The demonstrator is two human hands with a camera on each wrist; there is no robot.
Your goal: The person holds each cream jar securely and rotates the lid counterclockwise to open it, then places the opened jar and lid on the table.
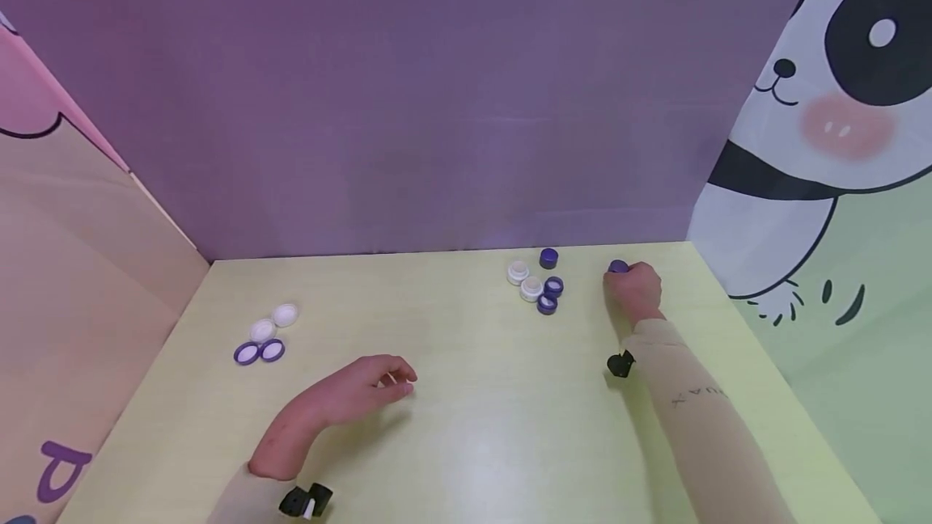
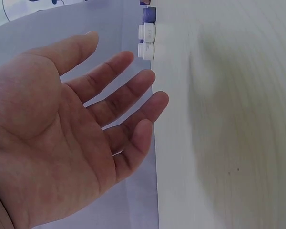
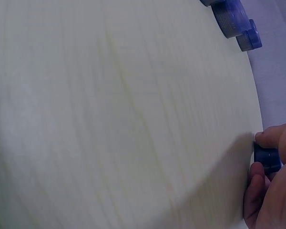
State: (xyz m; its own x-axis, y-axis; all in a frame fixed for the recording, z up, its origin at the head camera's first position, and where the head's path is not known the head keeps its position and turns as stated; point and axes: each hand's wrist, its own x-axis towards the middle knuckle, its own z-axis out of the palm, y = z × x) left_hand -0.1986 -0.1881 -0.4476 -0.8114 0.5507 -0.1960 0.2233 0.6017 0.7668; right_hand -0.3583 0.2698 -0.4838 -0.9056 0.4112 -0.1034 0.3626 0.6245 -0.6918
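Note:
At the back right of the table my right hand (image 1: pixel 635 291) grips a small round purple jar (image 1: pixel 619 266). In the right wrist view the fingers and thumb close around its dark side (image 3: pixel 267 158). My left hand (image 1: pixel 364 388) hovers over the front middle of the table, palm sideways, fingers loosely bent and holding nothing. Left of the right hand stands a group of small jars: a purple one (image 1: pixel 548 258) at the back, two white ones (image 1: pixel 531 289), and two purple-rimmed ones with pale centres (image 1: pixel 547 304).
Two white discs (image 1: pixel 285 314) and two purple rings with white centres (image 1: pixel 273 350), like lids, lie at the table's left. A purple cloth wall (image 1: pixel 437 103) rises behind the pale wooden table (image 1: pixel 466 459); printed panels flank it, a panda (image 1: pixel 786 144) on the right one.

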